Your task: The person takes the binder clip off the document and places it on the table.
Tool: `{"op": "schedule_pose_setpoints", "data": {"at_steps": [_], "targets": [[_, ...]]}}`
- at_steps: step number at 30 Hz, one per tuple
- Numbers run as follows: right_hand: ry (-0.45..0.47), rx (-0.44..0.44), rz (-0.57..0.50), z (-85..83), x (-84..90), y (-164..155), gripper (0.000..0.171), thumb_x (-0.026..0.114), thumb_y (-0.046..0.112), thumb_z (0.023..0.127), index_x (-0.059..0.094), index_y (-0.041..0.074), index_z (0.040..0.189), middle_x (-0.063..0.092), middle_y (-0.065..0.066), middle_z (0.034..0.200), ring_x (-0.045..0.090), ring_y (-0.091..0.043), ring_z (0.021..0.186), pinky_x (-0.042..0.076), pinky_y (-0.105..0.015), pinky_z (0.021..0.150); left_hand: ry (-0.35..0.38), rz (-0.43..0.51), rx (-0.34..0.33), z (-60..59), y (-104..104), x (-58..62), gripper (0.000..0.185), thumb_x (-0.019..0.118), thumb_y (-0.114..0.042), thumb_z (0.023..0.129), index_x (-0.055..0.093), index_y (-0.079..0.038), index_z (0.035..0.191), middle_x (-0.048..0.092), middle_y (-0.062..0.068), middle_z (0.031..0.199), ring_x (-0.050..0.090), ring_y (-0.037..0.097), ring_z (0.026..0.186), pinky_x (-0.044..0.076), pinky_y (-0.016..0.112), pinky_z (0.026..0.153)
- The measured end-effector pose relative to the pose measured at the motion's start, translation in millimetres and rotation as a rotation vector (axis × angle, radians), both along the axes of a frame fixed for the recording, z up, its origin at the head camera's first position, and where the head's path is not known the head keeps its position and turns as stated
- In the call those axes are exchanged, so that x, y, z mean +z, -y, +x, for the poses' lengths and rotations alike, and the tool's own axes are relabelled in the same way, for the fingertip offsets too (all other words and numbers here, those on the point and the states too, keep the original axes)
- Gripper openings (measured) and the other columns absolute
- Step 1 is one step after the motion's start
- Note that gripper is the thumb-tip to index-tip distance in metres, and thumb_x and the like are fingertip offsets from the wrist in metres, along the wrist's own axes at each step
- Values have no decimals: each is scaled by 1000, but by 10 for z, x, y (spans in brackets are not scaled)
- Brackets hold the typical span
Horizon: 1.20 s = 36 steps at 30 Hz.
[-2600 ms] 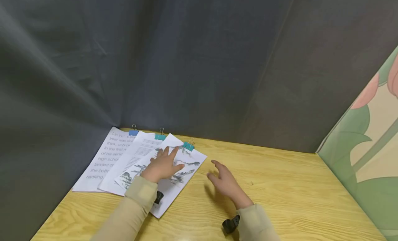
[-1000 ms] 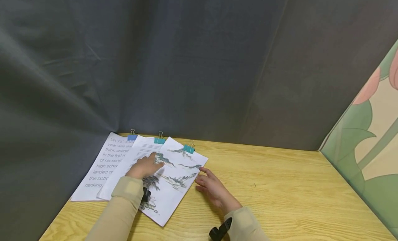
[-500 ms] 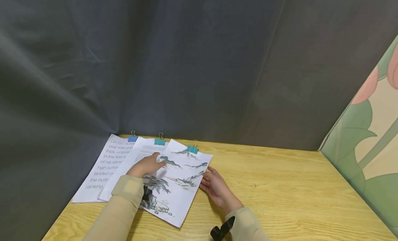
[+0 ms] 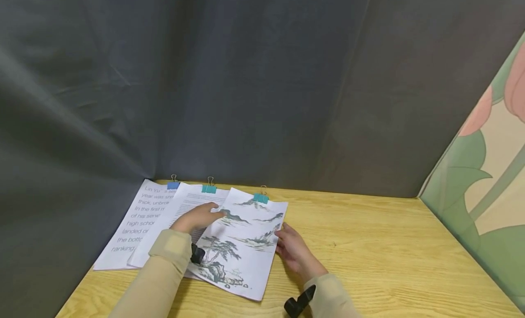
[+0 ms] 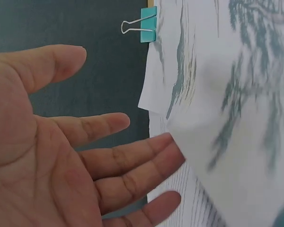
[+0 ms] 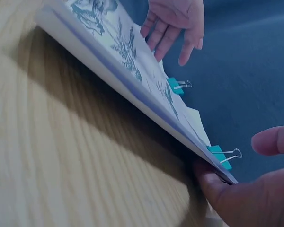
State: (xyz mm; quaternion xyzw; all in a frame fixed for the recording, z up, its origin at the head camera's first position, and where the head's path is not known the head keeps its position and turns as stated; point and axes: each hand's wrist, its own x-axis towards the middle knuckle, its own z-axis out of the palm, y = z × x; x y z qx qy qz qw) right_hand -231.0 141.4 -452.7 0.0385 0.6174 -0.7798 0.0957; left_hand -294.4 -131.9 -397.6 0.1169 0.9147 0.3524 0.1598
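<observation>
A paper packet printed with an ink landscape (image 4: 246, 254) lies on top, its upper edge held by a teal binder clip (image 4: 260, 198). In the head view my right hand (image 4: 296, 252) grips the packet's right edge. The right wrist view shows that edge raised off the table, with a fingertip tucked under it. Along the opposite edge, my left hand (image 4: 198, 217) has its fingers extended; in the left wrist view its fingertips (image 5: 173, 146) are right at the paper. Partly covered beneath is a text packet (image 4: 197, 199) with another teal binder clip (image 4: 208, 189).
A large-print packet (image 4: 127, 229) with a blue binder clip (image 4: 173, 185) lies farthest left. The wooden table (image 4: 369, 254) meets a dark curtain (image 4: 262, 90) behind and at left. A floral panel (image 4: 488, 186) borders the right side.
The left hand has drawn back from the middle of the landscape packet to its left edge. The right hand has reached the right edge; the packet has turned straighter and shifted right.
</observation>
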Motion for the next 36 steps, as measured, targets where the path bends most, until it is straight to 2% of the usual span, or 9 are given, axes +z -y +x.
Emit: {"op": "schedule_pose_setpoints", "data": {"at_steps": [5,8,10,13,16,20,26,30,36], "targets": [[-14,-25,92,-2,-6,-148,63,34,-2,104,4,-13,158,26,-35,160,40,-43,140,37,-52,113,7,25,-19,18,-114,-12,58,54,-31,107,45,11,147,45,31,150,47,48,134,40,59,108],[8,-50,126,2,6,-233,64,35,-3,104,3,-12,159,21,-35,162,35,-46,144,33,-55,115,30,45,-13,27,-168,-42,56,56,-29,107,47,10,145,63,25,119,63,33,99,51,51,92],[8,-47,147,1,13,-279,64,35,-3,105,2,-12,159,18,-35,162,32,-47,145,31,-57,116,50,59,0,42,-195,-57,55,56,-28,107,47,10,144,63,17,94,57,23,76,52,43,79],[-4,-38,189,-5,20,-340,64,36,-3,105,4,-11,160,14,-35,163,28,-48,147,28,-59,117,74,100,27,58,-238,-94,52,57,-25,106,48,10,143,54,9,73,45,16,59,49,35,68],[-15,-48,263,-5,30,-409,63,38,-3,105,9,-9,161,17,-35,163,28,-47,147,26,-59,117,65,126,41,64,-299,-124,48,58,-24,106,51,9,140,57,8,72,49,14,59,50,32,67],[-18,-89,352,-1,26,-535,61,40,-1,105,17,-7,161,31,-36,157,41,-44,139,33,-57,114,77,173,60,54,-414,-162,54,58,-23,104,45,12,143,59,9,73,53,15,60,52,31,65],[-21,-103,402,24,20,-675,58,41,1,105,23,-8,159,43,-36,149,51,-39,130,42,-52,109,142,263,101,72,-525,-253,70,56,-27,104,29,18,151,61,16,94,60,20,74,54,34,70],[-37,-102,407,45,13,-750,56,40,-2,104,24,-11,158,49,-36,145,56,-38,127,48,-46,101,169,295,100,109,-596,-299,58,55,-26,105,42,15,144,58,18,101,62,25,82,57,38,73],[-33,-104,403,67,8,-861,56,39,-2,104,24,-11,157,49,-37,144,59,-37,123,53,-41,94,176,321,55,119,-758,-336,29,53,-24,105,57,4,113,58,13,92,61,23,74,55,38,70]]}}
